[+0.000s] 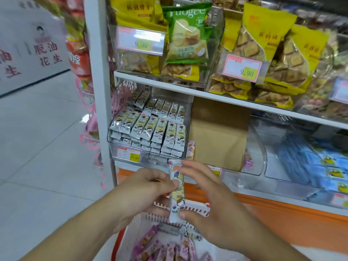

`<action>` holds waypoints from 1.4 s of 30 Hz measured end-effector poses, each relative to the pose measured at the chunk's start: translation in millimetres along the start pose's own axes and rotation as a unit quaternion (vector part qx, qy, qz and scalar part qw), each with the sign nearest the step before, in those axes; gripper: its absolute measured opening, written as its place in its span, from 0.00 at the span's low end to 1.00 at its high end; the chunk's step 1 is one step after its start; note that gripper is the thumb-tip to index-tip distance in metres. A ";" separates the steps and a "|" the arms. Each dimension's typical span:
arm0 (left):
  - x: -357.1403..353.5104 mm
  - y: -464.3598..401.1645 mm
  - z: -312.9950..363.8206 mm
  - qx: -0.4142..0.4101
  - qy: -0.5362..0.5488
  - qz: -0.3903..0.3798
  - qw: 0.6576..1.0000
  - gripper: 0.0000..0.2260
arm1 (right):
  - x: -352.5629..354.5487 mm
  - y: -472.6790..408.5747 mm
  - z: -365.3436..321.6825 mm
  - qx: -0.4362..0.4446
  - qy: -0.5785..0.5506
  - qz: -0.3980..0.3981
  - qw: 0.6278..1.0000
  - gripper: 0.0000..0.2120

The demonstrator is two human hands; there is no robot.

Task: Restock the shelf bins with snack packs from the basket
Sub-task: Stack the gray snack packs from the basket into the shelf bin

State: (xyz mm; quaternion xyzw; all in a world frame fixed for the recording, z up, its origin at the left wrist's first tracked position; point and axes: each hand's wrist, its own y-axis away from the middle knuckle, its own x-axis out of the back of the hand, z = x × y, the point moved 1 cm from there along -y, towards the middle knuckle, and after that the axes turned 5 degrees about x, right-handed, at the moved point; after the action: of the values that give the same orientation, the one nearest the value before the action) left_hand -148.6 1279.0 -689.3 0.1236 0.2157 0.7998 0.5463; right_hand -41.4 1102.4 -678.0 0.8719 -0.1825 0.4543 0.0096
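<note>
your left hand (148,187) is pinching the snack pack (177,191) mid-length, long axis vertical, held above the basket (131,228). your right hand (209,200) is gripping it top and bottom, below the full shelf bin (148,147).

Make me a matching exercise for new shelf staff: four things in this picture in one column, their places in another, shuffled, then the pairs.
Things:
1. green snack bag
2. cardboard box
3. pink snack packs
4. long snack pack

Places:
A. in the basket
B. held between left hand and right hand
C. upper shelf, in a clear bin
D. lower shelf, right of the full bin

Pairs: 1-C, 2-D, 3-A, 4-B
</note>
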 end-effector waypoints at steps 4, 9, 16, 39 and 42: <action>7.9 -3.7 2.3 -0.008 -0.005 -0.001 1.000 0.15 | -2.3 -8.0 -2.5 -0.009 0.010 -0.001 1.000 0.37; 21.6 -4.4 8.6 -0.015 -0.007 -0.002 1.000 0.14 | -6.9 -24.3 -7.2 -0.034 -0.007 0.011 0.999 0.36; 75.8 -24.2 24.1 -0.071 -0.195 0.257 0.944 0.10 | 2.8 -102.7 -1.5 -0.032 -0.004 0.090 0.995 0.28; 110.4 -75.8 0.0 -0.012 -0.333 0.311 0.890 0.48 | 13.4 -320.9 68.9 -0.139 0.094 0.065 0.984 0.35; 110.2 -74.6 -1.5 -0.022 -0.328 0.313 0.891 0.48 | 11.3 -321.7 68.8 -0.144 0.088 0.060 0.984 0.36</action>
State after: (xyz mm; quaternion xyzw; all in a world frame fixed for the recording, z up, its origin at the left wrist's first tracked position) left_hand -129.1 1404.0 -730.6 0.4281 -0.0428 0.8479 0.3097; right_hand 123.9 1386.6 -661.4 0.8055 -0.2965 0.4980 0.1233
